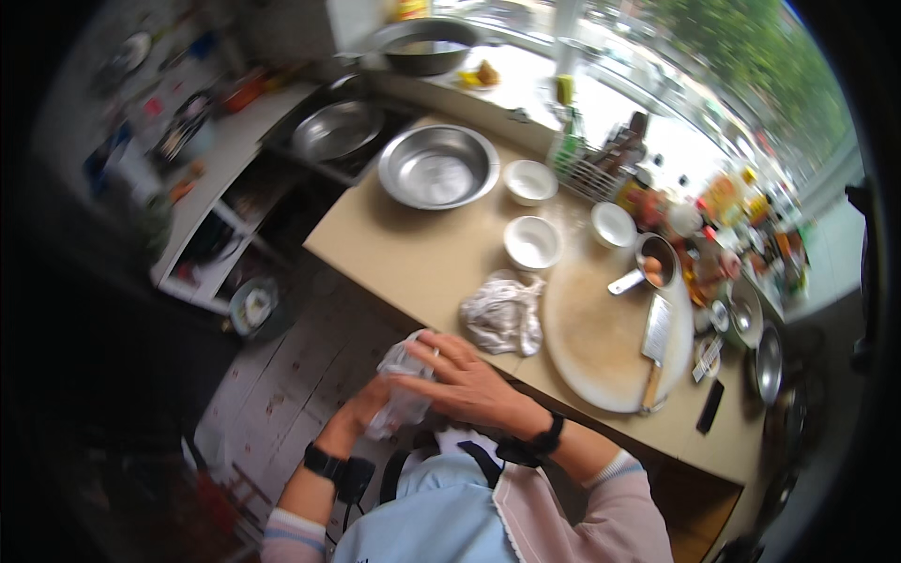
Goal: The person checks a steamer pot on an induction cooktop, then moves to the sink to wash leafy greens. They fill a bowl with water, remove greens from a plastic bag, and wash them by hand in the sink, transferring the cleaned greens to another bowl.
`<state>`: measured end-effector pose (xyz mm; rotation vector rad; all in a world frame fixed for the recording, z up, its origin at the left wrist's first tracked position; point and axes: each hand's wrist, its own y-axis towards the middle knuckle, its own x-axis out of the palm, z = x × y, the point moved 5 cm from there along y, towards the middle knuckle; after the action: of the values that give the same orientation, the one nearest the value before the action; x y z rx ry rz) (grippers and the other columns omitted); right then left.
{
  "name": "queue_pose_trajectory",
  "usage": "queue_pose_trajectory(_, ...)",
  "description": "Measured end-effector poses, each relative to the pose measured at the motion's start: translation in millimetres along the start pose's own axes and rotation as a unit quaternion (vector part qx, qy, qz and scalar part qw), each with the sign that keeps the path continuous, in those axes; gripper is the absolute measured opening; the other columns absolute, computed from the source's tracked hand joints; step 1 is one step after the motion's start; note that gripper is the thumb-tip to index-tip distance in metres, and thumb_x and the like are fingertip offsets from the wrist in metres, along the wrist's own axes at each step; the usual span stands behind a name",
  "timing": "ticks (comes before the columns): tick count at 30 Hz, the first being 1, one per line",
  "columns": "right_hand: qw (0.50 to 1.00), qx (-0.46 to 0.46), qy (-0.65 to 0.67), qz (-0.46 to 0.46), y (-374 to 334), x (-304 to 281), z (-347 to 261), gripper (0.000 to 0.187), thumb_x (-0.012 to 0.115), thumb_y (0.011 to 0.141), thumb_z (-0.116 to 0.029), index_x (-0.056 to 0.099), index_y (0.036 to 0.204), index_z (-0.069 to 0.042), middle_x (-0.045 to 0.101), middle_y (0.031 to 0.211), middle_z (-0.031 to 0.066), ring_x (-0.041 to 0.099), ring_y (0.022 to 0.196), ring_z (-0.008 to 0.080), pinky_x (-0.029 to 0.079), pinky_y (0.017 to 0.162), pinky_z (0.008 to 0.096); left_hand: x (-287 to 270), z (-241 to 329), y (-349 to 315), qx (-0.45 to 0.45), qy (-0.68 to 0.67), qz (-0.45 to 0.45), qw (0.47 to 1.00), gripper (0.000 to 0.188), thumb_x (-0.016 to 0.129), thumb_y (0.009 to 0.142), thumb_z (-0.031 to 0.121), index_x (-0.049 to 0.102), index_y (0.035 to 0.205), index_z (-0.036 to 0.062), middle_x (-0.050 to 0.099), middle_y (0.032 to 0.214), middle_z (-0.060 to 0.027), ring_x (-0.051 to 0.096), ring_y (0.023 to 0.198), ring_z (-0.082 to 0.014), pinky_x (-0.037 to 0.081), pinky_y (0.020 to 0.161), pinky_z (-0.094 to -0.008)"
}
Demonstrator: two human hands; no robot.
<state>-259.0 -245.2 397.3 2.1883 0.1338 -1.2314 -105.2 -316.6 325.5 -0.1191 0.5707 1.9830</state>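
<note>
Light-blue apron point(441, 511) closest, and just off the edge of the bench point(375, 239), crumpled plastic point(405, 409) sits between left hand point(368, 402) and right hand point(474, 387)! Left fingers vanish behind it, grip unreadable; right fingers stretch across, slightly parted. Handling looks midway: plastic bunched, not yet laid down.

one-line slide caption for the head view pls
Left hand and right hand around crumpled plastic, beside a counter with a round cutting board and knife.

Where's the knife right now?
In the head view, the knife lies on the right side of the round cutting board, below the handled cup of eggs.
</note>
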Motion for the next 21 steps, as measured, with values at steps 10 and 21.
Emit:
queue_pose_trajectory(10, 0.946, 0.178, 0.243, -0.120, -35, 46, 62, 0.020, 0.060, 0.079, -0.017, 0.052, 0.092, -0.005, 0.060, 0.072, 0.0172, 0.060, 0.074, 0.0419, 0.045, 0.063, 0.0512, 40, -26, 4, -0.437, -0.470, -0.124, 0.757, 0.048, 0.070, 0.077, 0.035, 0.060, 0.108, -0.0007, 0.063, 0.084, -0.0106, 0.056, 0.061, -0.0165, 0.046, 0.053, -0.0294)
queue_pose_trajectory(21, 0.822, 0.221, 0.491, -0.183, -71, 43, 90, 0.034, 0.053, 0.096, -0.027, 0.057, 0.113, 0.003, 0.058, 0.075, 0.0129, 0.057, 0.071, 0.0243, 0.046, 0.069, 0.0374, 11, -41, 52, -0.231, 0.445, -0.128, 0.856, 0.013, 0.059, 0.074, 0.008, 0.057, 0.087, 0.0037, 0.053, 0.094, -0.0139, 0.054, 0.090, -0.0370, 0.042, 0.079, -0.0444)
